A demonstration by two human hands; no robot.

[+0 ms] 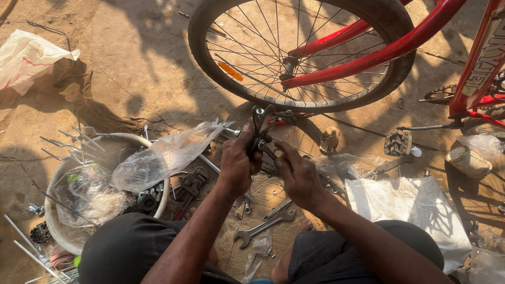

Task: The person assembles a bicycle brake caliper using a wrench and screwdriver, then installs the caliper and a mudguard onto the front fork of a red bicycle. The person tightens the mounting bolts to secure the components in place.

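My left hand (238, 163) grips a dark metal bicycle brake caliper (264, 124), holding it upright just below the rear wheel (300, 52) of a red bicycle (389, 50). My right hand (295, 171) pinches the lower part of the same caliper from the right, fingertips on a small fitting. Both hands hover over a woven mat where a combination wrench (263, 226) lies between my knees.
A white basin (58, 231) at left holds plastic bags, small parts and thin metal rods. A pipe wrench (189, 186) lies beside it. A pedal (398, 143), a white bag (415, 210) and crumpled plastic sit at right. Bare dirt ground lies beyond, with a white bag (26, 58) far left.
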